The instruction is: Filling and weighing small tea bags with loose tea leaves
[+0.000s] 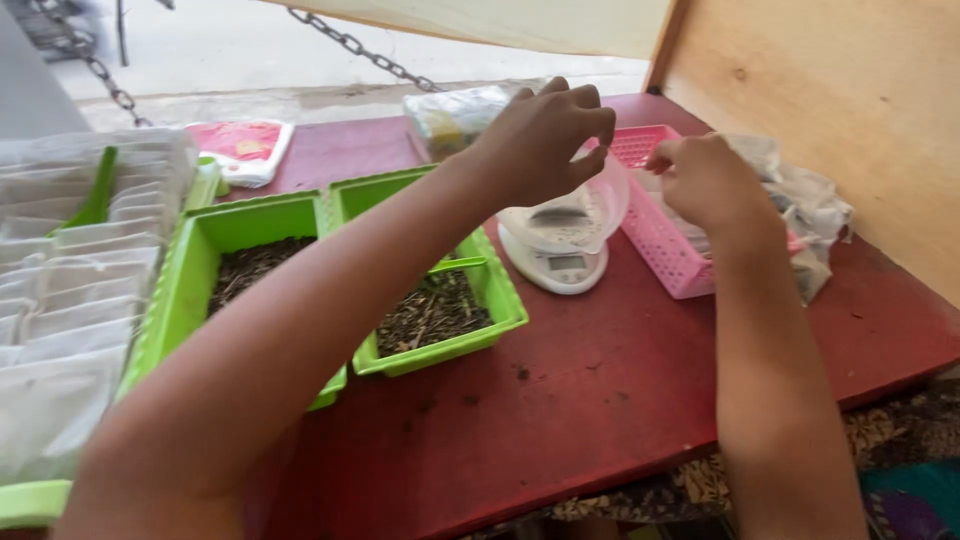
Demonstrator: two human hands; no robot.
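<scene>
My left hand [545,140] reaches across the red table [600,390], its fingers curled and pinched on the rim of a clear plastic bowl [605,205]. The bowl sits on a small white kitchen scale [555,262]. My right hand [705,180] hovers just right of the bowl, over a pink slotted basket [660,245], fingertips pressed together; I cannot make out anything between them. The two hands are a few centimetres apart.
Two green trays of dark dried plant bits [440,310] [250,270] lie left of the scale. White sachets [70,290] with a green scoop [95,190] are stacked at far left. Crumpled plastic bags [810,215] fill the pink basket, next to a wooden wall [850,100].
</scene>
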